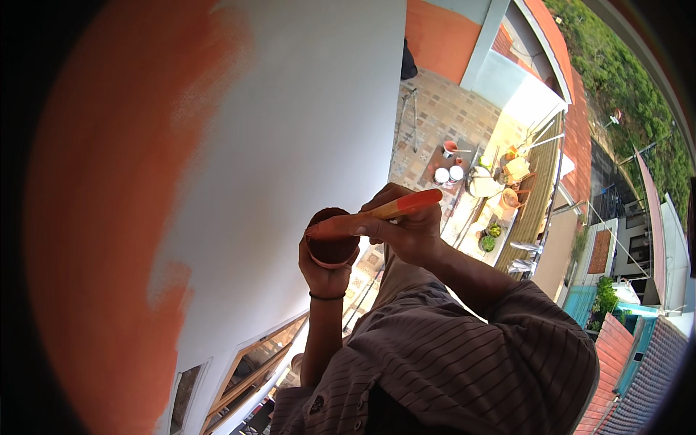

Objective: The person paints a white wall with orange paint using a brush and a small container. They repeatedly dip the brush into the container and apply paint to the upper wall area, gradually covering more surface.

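Note:
My left hand (pixel 324 277) is wrapped round a small round paint cup (pixel 330 262) with dark reddish paint inside. In my right hand (pixel 411 230) is a paintbrush (pixel 395 208), gripped near its base, its handle orange at the end and pointing up to the right. The paint-covered bristles lie over the cup's mouth, against its left rim; how deep they reach is hard to make out. To the left rises a wall (pixel 290 109), pale grey-white on its near-right part, with orange paint (pixel 123 181) over its left part along a ragged edge.
Far below, white paint buckets (pixel 442 175) and a paint container (pixel 450 147) stand on a dark sheet on the tiled floor (pixel 428 109). A metal frame (pixel 415 119) leans near the wall. Potted plants (pixel 488 243) sit by a railing (pixel 533 203). A window (pixel 250 373) opens at lower left.

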`<state>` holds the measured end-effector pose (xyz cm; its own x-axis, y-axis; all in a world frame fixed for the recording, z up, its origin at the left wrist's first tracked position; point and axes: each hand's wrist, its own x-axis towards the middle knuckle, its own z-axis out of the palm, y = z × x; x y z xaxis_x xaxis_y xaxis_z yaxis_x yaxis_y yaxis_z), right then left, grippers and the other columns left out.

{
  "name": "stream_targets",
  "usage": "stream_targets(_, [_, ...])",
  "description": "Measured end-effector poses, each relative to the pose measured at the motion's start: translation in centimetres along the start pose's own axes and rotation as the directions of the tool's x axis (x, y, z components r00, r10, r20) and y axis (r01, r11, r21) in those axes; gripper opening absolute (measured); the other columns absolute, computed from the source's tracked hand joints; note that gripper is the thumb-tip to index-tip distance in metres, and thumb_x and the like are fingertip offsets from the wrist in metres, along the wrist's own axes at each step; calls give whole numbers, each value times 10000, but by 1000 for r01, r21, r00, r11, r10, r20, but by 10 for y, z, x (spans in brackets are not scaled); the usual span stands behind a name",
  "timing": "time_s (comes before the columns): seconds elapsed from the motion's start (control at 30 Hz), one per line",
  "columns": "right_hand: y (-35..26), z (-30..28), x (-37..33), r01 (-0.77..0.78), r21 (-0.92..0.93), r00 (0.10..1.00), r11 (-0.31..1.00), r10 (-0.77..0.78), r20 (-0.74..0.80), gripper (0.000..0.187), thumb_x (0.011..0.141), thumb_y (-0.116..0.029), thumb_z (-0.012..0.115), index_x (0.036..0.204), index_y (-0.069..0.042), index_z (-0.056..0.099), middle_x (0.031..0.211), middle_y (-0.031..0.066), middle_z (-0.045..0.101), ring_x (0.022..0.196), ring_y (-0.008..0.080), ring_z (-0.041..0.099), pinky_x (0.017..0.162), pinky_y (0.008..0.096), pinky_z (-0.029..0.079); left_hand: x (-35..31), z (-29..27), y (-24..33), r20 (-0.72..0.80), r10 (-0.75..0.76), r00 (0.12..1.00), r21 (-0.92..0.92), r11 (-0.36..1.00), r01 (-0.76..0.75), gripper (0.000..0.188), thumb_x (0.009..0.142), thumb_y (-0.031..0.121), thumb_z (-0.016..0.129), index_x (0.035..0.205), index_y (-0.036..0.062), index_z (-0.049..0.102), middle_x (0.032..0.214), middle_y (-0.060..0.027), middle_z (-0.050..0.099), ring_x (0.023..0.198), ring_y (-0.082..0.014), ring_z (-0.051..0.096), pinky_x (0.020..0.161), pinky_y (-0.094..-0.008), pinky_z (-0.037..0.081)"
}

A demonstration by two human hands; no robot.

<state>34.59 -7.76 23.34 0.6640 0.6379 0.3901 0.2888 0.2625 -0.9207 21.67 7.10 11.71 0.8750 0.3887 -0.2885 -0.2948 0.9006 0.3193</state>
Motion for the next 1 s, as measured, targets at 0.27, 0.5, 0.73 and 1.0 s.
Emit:
stream_targets(0.27, [-1,-1,4,-156,216,982,964,174,-68,101,904,9,806,949,36,719,793,94,721,643,116,693,513,232,554,1,5,-1,50,-15,999,-33,999,16,537,1058,506,456,1375,92,585,1283,-137,677,1117,-312,689,846,-466,606])
stream_targets(0.5, [19,-12,4,-249,611,923,752,375,-86,141,1026,-148,671,973,-22,707,847,120,742,596,164,665,521,283,518,0,11,1,71,14,997,-47,999,-11,523,1072,486,446,1397,98,578,1346,-145,650,1214,-315,650,950,-503,575])
stream_targets(0.73, [37,-25,-6,-345,837,888,425,436,145,143,943,-133,637,1046,-49,688,1075,170,740,1051,279,697,944,434,526,4,13,6,-37,-10,999,-94,996,7,477,1068,474,453,1386,152,603,1362,-80,650,1254,-303,619,995,-542,544])
stream_targets(1.0, [52,-31,-18,-391,876,887,283,369,277,163,939,-87,621,1084,-38,676,1189,194,707,1194,326,664,1050,478,520,10,14,3,98,-7,995,-152,988,22,476,1079,450,422,1401,149,600,1375,-84,650,1251,-292,625,995,-522,547])
